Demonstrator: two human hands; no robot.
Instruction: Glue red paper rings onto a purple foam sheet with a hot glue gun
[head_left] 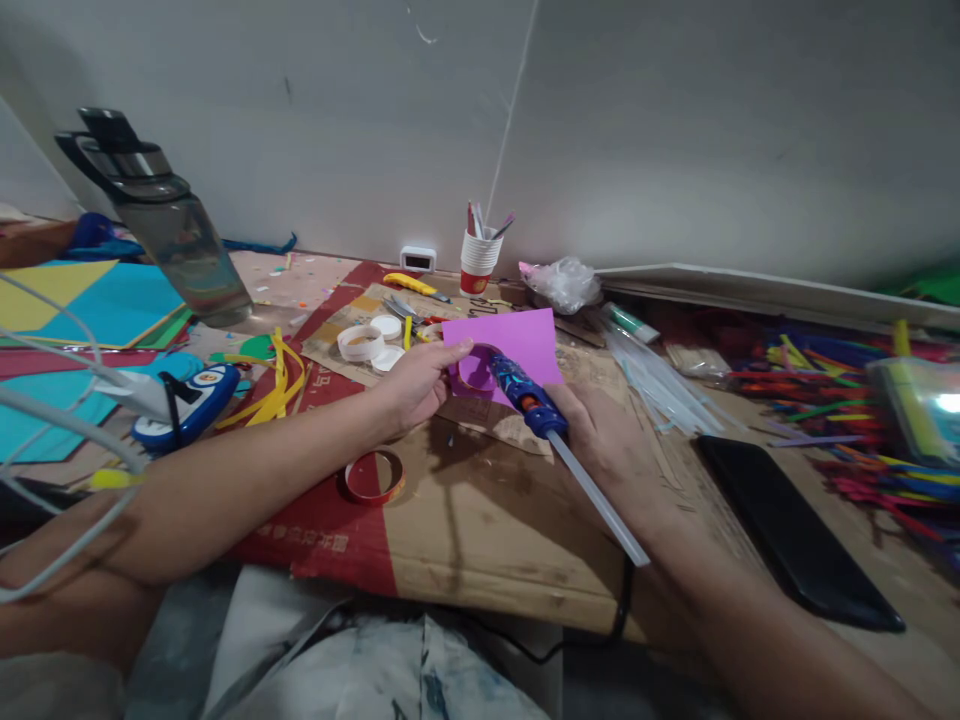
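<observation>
My right hand [600, 430] grips a blue hot glue gun [521, 390] with a clear glue stick [596, 495] sticking out of its back. The gun's nozzle points at a purple paper ring [472, 368] lying on a pink paper sheet [525, 335]. My left hand [416, 385] pinches the left side of that ring, fingers closed on it. Both hands rest over a flattened brown and red cardboard [480, 520] that covers the table.
A red tape ring [375, 476] lies near my left forearm, white tape rolls [361, 342] behind it. A water bottle [169, 225] stands at far left, a paper cup [478, 262] with pens by the wall. A black phone [791, 535] and coloured sticks [847, 400] lie right.
</observation>
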